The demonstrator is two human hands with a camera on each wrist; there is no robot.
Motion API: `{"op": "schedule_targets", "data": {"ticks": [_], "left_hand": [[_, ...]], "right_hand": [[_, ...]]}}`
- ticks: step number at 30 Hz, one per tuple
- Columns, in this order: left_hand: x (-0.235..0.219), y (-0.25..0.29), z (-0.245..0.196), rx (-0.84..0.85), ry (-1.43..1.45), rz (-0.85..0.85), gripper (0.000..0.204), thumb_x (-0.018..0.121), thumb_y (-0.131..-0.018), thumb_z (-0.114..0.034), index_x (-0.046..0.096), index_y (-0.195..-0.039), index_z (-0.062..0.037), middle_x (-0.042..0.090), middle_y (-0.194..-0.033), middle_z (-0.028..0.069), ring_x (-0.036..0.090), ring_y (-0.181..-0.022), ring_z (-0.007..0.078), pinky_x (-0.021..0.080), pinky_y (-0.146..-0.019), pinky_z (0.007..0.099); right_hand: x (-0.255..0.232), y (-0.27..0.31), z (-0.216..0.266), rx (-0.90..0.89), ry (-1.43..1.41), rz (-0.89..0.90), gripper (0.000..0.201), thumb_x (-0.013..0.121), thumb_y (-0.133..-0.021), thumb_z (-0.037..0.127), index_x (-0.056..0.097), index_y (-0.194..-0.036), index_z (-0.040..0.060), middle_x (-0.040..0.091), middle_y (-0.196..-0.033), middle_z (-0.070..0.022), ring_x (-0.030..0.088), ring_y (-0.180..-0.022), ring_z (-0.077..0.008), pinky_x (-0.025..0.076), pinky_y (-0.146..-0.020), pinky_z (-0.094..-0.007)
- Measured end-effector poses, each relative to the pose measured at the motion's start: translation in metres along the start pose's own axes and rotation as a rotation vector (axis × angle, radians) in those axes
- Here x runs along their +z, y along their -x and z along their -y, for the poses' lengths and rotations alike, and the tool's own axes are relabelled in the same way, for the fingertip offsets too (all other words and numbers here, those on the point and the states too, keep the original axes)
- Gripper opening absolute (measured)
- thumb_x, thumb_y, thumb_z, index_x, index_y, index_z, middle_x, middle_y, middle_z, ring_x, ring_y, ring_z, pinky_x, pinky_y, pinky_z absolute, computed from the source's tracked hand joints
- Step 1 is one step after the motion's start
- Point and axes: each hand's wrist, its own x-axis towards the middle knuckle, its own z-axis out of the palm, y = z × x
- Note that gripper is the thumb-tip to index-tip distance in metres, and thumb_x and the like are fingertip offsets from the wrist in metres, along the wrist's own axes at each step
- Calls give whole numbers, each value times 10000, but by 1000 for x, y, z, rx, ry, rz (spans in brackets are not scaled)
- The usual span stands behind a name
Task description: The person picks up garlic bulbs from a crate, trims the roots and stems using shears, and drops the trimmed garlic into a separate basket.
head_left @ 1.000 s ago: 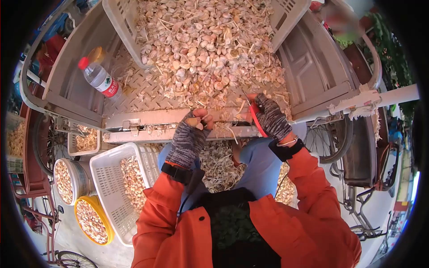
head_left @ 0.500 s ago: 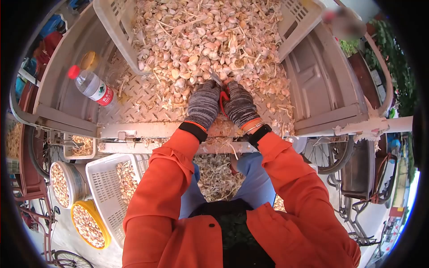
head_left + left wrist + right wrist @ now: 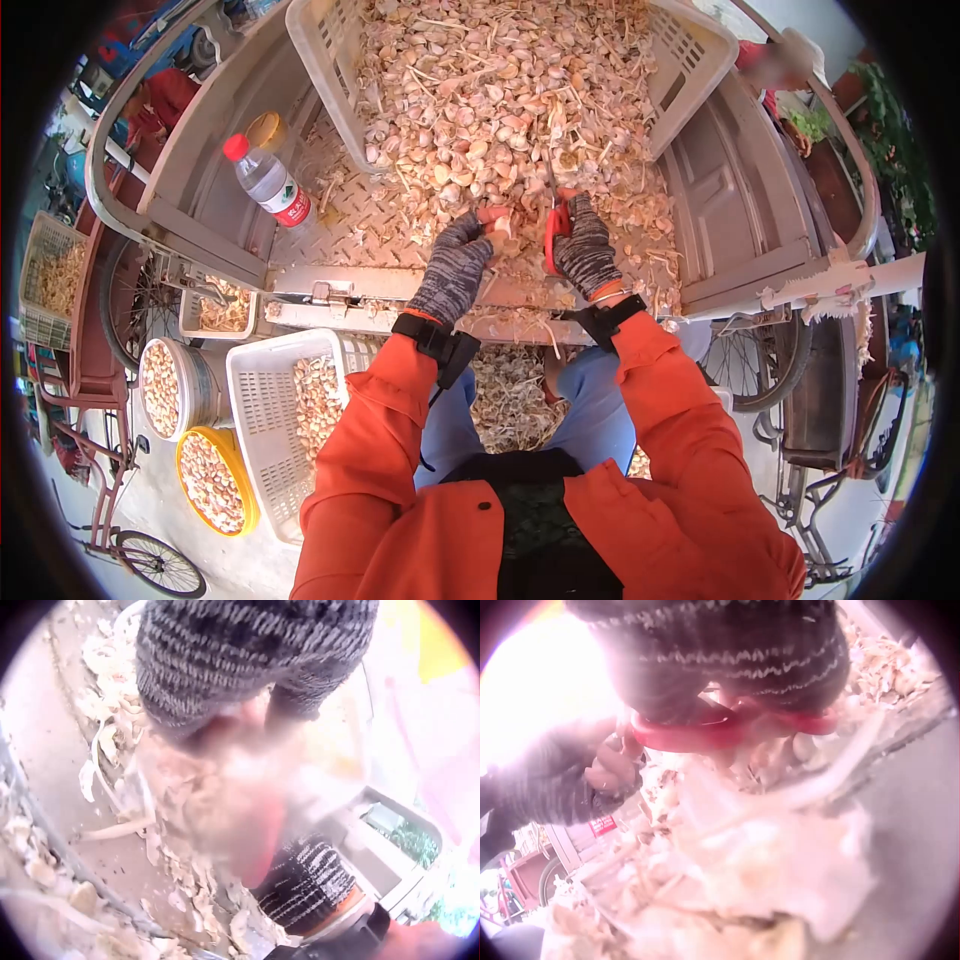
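My left hand [image 3: 457,270], in a grey knitted fingerless glove, pinches a pale piece of garlic [image 3: 503,226] at its fingertips over the cart bed's front edge. A short way to its right, my right hand [image 3: 588,250] in a matching glove grips red-handled scissors [image 3: 551,240], their blades pointing away toward the garlic pile [image 3: 500,110]. The right wrist view shows the fingers through the red handle loops [image 3: 682,735]. In the left wrist view the garlic is blurred by glare, with the right-hand glove [image 3: 307,885] below it.
A plastic crate [image 3: 325,75] lies tipped with garlic spilling onto the metal cart bed [image 3: 350,235]. A water bottle [image 3: 270,185] stands at the left. Below are a white basket [image 3: 260,400], a white bucket [image 3: 200,385] and a yellow bucket [image 3: 235,460], all holding cloves.
Both hands reached forward and met at the pile's edge, then drew back and parted. The scissors stayed in the right hand throughout; the left fingers now show a pale garlic piece.
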Motion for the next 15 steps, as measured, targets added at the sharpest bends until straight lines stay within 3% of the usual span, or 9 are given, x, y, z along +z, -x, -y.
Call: {"op": "schedule_targets", "data": {"ticks": [2,3,4,6,8,10,12,14,15], "left_hand": [[3,8,7,-39,384,97,269,603,-838,-44,594,-1107,-49,581,-878,12,499,-701,98,431,-650,218],[0,9,17,-79,463,112,282,609,-843,-51,571,-1122,-43,590,-917,26,535,-752,121,458,-679,235],[6,14,17,-84,471,128,282,609,-843,-51,571,-1122,-43,590,-917,26,535,-752,121,458,-679,235],[19,30,15,-13,645,118,289,624,-841,-73,551,-1118,-29,591,-980,50,568,-834,143,492,-742,265],[26,47,7,-25,718,159,250,617,-838,-74,542,-1070,-21,583,-1024,64,579,-907,171,515,-801,318],[31,62,6,-118,907,186,226,570,-849,-78,539,-1061,-6,585,-933,59,582,-848,171,523,-802,315],[33,75,8,-175,1020,175,251,553,-857,-121,522,-1062,20,575,-909,86,583,-808,201,540,-797,361],[36,89,2,-285,1114,94,245,547,-867,-149,528,-1035,30,560,-857,97,573,-758,203,553,-764,360],[33,94,10,-292,1123,46,232,563,-869,-158,542,-1010,25,552,-822,90,561,-729,200,550,-670,319]], "right_hand": [[-11,5,-2,158,-560,33,428,602,-776,-76,494,-1167,60,544,-862,-21,557,-792,-117,491,-692,-252],[-22,12,9,140,-942,164,444,618,-775,-80,488,-1173,68,539,-851,-12,560,-781,-118,503,-682,-240],[-30,23,27,141,-931,150,444,618,-775,-80,488,-1173,68,539,-851,-12,560,-781,-118,503,-682,-240],[-33,47,59,-191,-562,107,476,653,-752,-85,487,-1171,67,535,-856,-21,563,-774,-122,525,-663,-247],[-36,58,68,-160,-615,133,535,694,-722,-83,467,-1184,58,529,-863,-26,564,-776,-127,540,-668,-261],[-37,68,77,-145,-808,228,579,708,-710,-86,440,-1205,49,520,-869,-30,562,-774,-127,540,-685,-270],[-30,76,71,-130,-775,246,581,697,-724,-87,422,-1219,41,535,-868,-36,579,-786,-131,542,-685,-270],[-24,88,74,-139,-682,274,578,684,-741,-77,414,-1236,52,579,-879,-56,608,-813,-148,542,-673,-278],[-20,96,71,-11,-704,295,566,623,-730,-113,406,-1235,20,549,-868,-56,580,-770,-148,533,-592,-272]]}}
